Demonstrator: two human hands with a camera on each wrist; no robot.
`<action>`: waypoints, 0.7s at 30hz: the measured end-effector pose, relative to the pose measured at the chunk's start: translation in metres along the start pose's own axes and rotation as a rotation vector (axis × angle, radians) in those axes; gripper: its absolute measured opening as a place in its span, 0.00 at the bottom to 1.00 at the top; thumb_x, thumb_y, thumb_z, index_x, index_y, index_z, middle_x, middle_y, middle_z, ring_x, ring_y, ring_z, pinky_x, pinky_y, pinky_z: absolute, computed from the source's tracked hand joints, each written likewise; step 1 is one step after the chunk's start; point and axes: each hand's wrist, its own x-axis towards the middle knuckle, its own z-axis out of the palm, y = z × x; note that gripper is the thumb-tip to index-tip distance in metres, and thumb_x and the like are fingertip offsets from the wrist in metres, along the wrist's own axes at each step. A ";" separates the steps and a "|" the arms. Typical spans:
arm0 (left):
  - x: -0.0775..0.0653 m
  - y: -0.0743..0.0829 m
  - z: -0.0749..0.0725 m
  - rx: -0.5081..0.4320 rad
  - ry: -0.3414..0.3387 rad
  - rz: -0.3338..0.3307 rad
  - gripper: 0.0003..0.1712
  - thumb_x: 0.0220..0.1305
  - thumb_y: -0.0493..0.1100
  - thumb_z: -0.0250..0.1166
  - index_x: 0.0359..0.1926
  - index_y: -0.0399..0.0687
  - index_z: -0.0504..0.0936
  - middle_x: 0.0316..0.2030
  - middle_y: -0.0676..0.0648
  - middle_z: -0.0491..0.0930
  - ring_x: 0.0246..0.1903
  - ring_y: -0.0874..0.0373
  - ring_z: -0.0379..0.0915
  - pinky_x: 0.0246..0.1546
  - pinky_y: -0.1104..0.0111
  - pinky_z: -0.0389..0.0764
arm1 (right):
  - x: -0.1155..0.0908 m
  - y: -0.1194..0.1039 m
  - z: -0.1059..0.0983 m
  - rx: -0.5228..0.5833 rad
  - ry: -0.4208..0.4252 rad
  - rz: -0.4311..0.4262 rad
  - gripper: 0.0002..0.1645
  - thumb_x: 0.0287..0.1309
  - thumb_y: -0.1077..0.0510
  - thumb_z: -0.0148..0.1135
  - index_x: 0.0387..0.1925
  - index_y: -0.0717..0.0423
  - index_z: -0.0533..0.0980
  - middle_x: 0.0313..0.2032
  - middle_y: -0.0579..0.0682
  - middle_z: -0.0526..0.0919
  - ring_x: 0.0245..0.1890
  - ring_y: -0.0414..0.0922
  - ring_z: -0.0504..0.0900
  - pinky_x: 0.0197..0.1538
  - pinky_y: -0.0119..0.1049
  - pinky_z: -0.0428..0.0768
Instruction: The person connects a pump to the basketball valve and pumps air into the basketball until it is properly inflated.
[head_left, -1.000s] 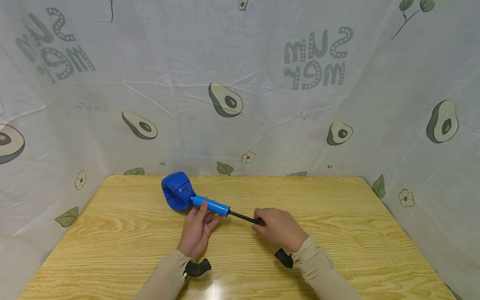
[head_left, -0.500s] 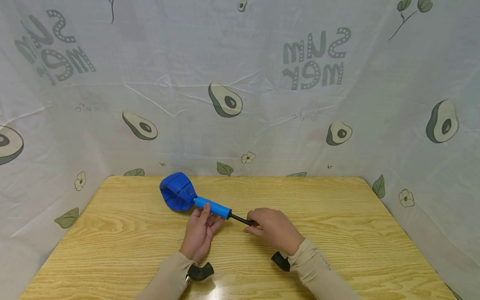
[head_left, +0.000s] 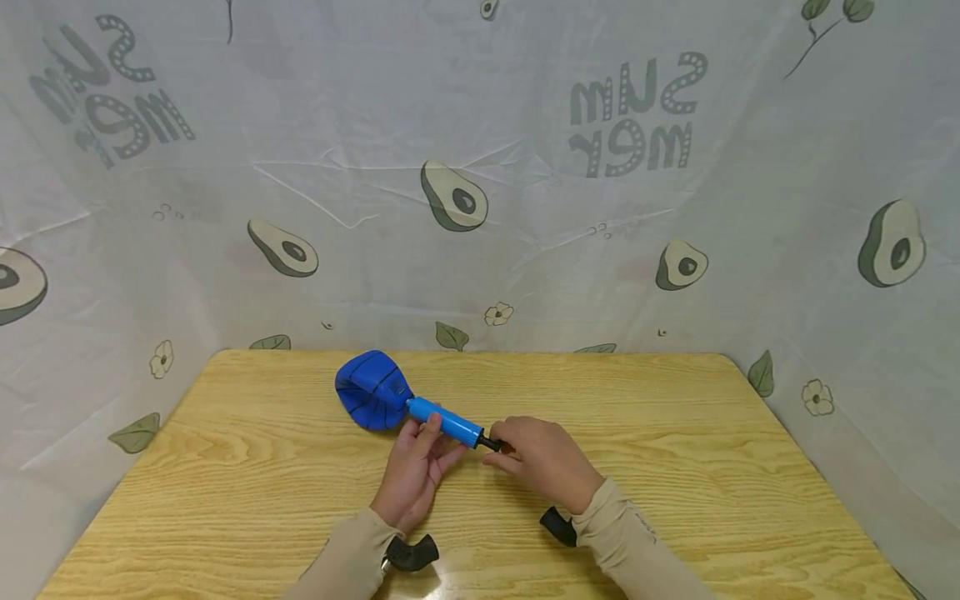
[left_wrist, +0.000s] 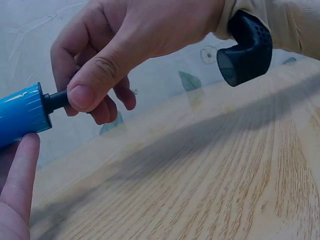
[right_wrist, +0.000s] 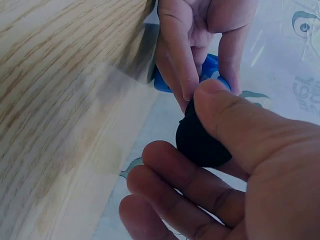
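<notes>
A light-blue hand pump (head_left: 447, 422) joins a deflated, dented dark-blue ball (head_left: 372, 390) with black lines at its left end. My left hand (head_left: 416, 471) holds the pump's barrel from below, thumb over the top. At the other end, my right hand (head_left: 543, 457) pinches the black handle between thumb and fingers. Only a short length of black rod (left_wrist: 56, 101) shows between barrel and fingers in the left wrist view. From the right wrist, the black handle (right_wrist: 200, 137) sits under my thumb, its other fingers loosely curled below.
A wood-grain table (head_left: 675, 433) lies under both hands. Behind it hangs a pale curtain (head_left: 540, 250) with avocado prints. Black wrist-camera mounts (head_left: 412, 552) stick out from both beige sleeves.
The black rod has slid into the barrel as the right hand moved left toward the left hand. Ball, pump and left hand have shifted slightly right.
</notes>
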 end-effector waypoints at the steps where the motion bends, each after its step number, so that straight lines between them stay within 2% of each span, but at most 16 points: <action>1: 0.000 0.000 0.000 -0.007 0.004 0.002 0.15 0.83 0.47 0.51 0.62 0.45 0.64 0.53 0.47 0.75 0.53 0.55 0.81 0.60 0.57 0.83 | 0.000 0.000 0.000 0.001 -0.002 0.006 0.14 0.62 0.50 0.75 0.30 0.48 0.77 0.23 0.37 0.72 0.22 0.32 0.66 0.24 0.25 0.68; 8: 0.003 0.004 -0.002 -0.038 0.009 0.008 0.14 0.83 0.47 0.52 0.60 0.46 0.64 0.52 0.47 0.75 0.54 0.55 0.80 0.59 0.56 0.84 | -0.001 -0.002 -0.001 0.005 -0.027 0.052 0.10 0.64 0.52 0.73 0.36 0.52 0.80 0.27 0.39 0.79 0.25 0.32 0.72 0.26 0.27 0.73; 14: 0.008 0.010 -0.007 -0.051 0.044 0.038 0.14 0.83 0.47 0.51 0.60 0.47 0.63 0.51 0.47 0.75 0.54 0.55 0.80 0.60 0.54 0.83 | -0.003 0.000 -0.003 -0.019 0.001 0.069 0.09 0.64 0.52 0.73 0.39 0.52 0.84 0.32 0.43 0.85 0.28 0.37 0.80 0.29 0.30 0.79; 19: 0.010 0.017 -0.014 -0.079 0.077 0.068 0.13 0.83 0.46 0.51 0.59 0.47 0.63 0.49 0.48 0.76 0.54 0.56 0.81 0.60 0.54 0.83 | -0.004 0.002 -0.004 -0.056 0.018 0.084 0.13 0.63 0.53 0.74 0.45 0.57 0.87 0.37 0.49 0.87 0.34 0.44 0.86 0.35 0.36 0.86; 21: 0.011 0.019 -0.017 -0.091 0.091 0.078 0.13 0.83 0.46 0.51 0.59 0.48 0.63 0.48 0.48 0.76 0.54 0.56 0.81 0.60 0.54 0.83 | -0.004 0.003 -0.004 -0.052 0.015 0.104 0.14 0.63 0.54 0.74 0.46 0.57 0.86 0.38 0.49 0.87 0.35 0.44 0.86 0.37 0.37 0.86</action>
